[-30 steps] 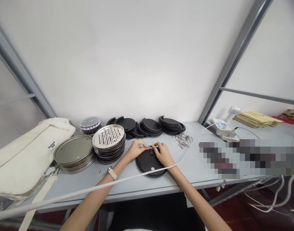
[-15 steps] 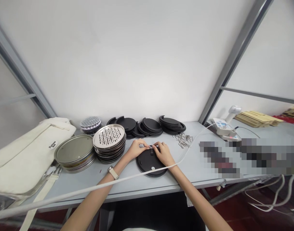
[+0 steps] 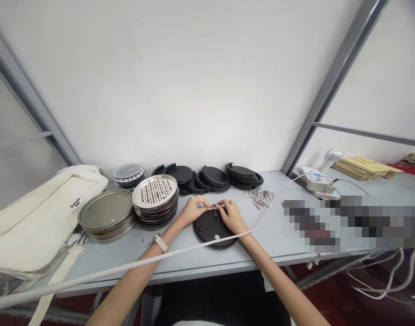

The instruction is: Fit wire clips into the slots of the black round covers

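Observation:
A round black disc (image 3: pixel 212 228) lies on the table in front of me, with a small black tab and a pale round sticker on its upper side. At its far edge, a small shiny metal wire clip (image 3: pixel 213 207) is pinched between the fingertips of both my hands. My left hand (image 3: pixel 195 209) is closed on the clip's left end, and a watch is on that wrist. From the other side my right hand (image 3: pixel 230 214) grips the clip, its palm over the disc's right edge. My fingers partly hide the clip.
Stacked black discs (image 3: pixel 212 175) line the wall. A loose pile of wire clips (image 3: pixel 259 197) lies right of them. Left stand printed round plates (image 3: pixel 155 192), plain metal plates (image 3: pixel 105 210) and a cream bag (image 3: pixel 41 217). A white cable (image 3: pixel 126 268) crosses over my forearms.
Both hands keep their pinch on the wire clip at the disc's far edge. Only a slight shift of the view shows.

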`<state>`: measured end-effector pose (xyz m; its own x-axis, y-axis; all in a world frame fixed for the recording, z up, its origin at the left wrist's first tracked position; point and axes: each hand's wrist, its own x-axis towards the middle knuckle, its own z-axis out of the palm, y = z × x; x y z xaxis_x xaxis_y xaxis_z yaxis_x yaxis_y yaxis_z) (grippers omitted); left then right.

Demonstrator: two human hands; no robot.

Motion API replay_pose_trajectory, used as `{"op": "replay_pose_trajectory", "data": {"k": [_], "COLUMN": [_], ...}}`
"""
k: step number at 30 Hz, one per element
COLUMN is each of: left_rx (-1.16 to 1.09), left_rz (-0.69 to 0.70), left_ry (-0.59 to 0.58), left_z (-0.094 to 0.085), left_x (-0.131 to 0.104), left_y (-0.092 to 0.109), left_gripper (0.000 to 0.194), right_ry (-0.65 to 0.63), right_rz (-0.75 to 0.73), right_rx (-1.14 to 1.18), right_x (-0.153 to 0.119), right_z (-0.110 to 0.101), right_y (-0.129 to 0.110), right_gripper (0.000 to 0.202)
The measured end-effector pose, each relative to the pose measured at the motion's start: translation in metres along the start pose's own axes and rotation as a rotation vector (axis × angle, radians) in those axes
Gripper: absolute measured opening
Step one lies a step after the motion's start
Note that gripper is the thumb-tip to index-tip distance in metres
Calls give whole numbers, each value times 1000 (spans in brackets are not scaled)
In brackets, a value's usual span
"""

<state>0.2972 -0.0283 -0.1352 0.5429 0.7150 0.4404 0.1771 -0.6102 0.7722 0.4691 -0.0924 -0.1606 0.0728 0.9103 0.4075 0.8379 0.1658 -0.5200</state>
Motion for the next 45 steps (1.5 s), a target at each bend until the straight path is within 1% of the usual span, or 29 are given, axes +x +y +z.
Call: {"op": "replay_pose_trajectory", "data": {"k": [5,9,14,19,24,28,36,45], "left_rx": [17,21,14,-10,5,24,43,38], "left_rz": [-10,-8,-5,-10,-14,-2,55,69], "left_ry": [-2,-13,-16,-16,-31,-18,7,-28], "left_z": [0,-2,-2,-1,-2,-1,1,-1], "left_x": [0,-1,0,0,0,0,-1,-1], "left_y": [3,3,1,1,4,5,3,3], "left_gripper": [8,10,11,9,12,12,10,9], "right_ry": [41,57,21,-9,22,44,24,40], "right_rz": [22,12,-13,-19,-4,-1,11,-8], "right_rx": [-4,9,-37,-20,-13,-3,12,9], "right_x": [-1,-1,-1,-1,-1,0,1,1], "right_z": [-1,-3,-5,-4,-1,1,1,1], "right_y": [-1,-2,-4,-3,-1,1,3,1], "right_gripper": [20,21,20,21,22,23,25,25]}}
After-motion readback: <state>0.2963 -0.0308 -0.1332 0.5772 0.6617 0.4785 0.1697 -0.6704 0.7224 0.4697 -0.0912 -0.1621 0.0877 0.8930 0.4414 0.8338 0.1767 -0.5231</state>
